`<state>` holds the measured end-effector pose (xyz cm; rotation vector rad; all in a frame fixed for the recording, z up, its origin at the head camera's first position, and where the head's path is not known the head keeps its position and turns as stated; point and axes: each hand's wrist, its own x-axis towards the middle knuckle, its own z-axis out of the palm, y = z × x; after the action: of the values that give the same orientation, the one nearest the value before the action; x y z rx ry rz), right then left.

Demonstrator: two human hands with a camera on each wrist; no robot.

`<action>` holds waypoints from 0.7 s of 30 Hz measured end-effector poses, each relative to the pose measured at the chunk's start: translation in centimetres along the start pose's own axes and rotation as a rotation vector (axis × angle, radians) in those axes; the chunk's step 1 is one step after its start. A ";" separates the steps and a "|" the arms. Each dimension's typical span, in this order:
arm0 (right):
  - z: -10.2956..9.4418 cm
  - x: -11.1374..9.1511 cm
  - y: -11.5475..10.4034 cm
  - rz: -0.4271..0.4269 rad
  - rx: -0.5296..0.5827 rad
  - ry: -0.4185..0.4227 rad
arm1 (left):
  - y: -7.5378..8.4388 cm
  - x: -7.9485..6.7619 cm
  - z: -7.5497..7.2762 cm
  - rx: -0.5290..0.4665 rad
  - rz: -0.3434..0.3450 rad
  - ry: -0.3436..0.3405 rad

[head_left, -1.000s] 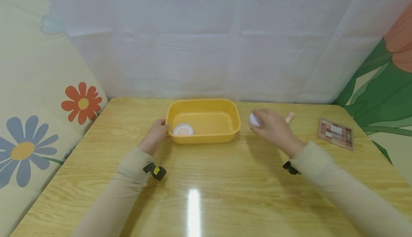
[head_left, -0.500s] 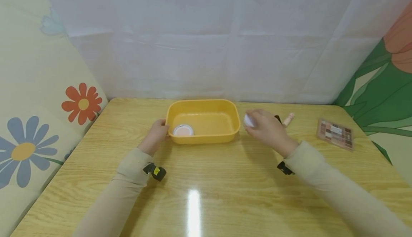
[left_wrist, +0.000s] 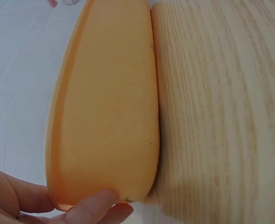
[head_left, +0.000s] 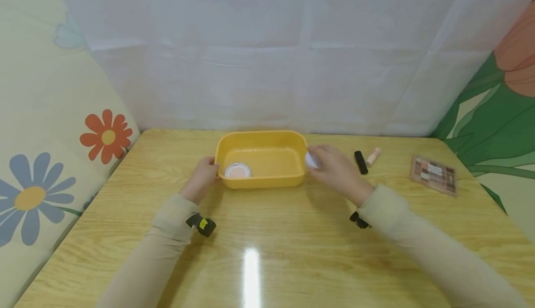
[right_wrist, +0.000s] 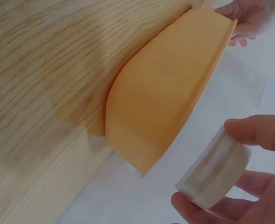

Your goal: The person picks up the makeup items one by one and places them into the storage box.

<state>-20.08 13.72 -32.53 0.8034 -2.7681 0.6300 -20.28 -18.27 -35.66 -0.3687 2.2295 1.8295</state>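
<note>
A yellow plastic bin (head_left: 267,182) stands on the wooden table, with a round white compact with a pink middle (head_left: 238,171) in its front left corner. My left hand (head_left: 202,178) grips the bin's left end, its thumb (left_wrist: 94,205) pressed on the outer wall. In my right hand (head_left: 337,173) is a small round white cosmetic jar (right_wrist: 216,170), held on edge between thumb and fingers. The jar is at the bin's right end, above table height. The right wrist view shows a gap between the jar and the bin's rim.
Right of my right hand lie a black tube (head_left: 361,162) and a pale pink tube (head_left: 373,157). Farther right is a flat eyeshadow palette (head_left: 433,175). A white cloth (head_left: 267,66) hangs behind the table's back edge.
My right hand has moved left with the jar, from beside the bin to its right rim, uncovering the black tube. My left hand and the bin stay in place.
</note>
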 end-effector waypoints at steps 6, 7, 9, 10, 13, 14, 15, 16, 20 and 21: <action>0.6 0.3 -0.5 -0.024 0.009 0.006 | -0.1 0.2 0.1 0.006 0.008 -0.002; 0.7 0.3 -0.5 -0.021 0.008 0.005 | -0.2 0.2 0.1 0.005 0.011 -0.002; 0.7 0.4 -0.7 -0.013 0.006 0.001 | -0.2 0.3 0.2 0.006 0.015 -0.003; 0.7 0.4 -0.8 -0.007 0.007 -0.001 | -0.3 0.3 0.2 0.007 0.016 -0.002; 0.7 0.3 -0.9 0.001 0.010 -0.007 | -0.3 0.3 0.3 0.009 0.023 -0.002; 0.8 0.3 -0.9 0.000 0.012 -0.007 | -0.3 0.3 0.3 0.010 0.025 -0.003; 0.8 0.4 -1.0 -0.002 0.013 -0.006 | -0.3 0.3 0.3 0.013 0.026 -0.004; 0.8 0.4 -1.0 -0.004 0.014 -0.004 | -0.3 0.3 0.3 0.011 0.026 -0.004; 1.2 0.5 -1.2 -0.026 0.019 -0.003 | -0.2 0.2 0.2 0.014 0.022 -0.003; 1.2 0.5 -1.2 -0.030 0.019 -0.005 | -0.2 0.2 0.2 0.018 0.023 -0.005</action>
<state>-19.94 12.00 -33.05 0.8497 -2.7534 0.6509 -20.40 -18.16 -35.95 -0.3362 2.2541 1.8188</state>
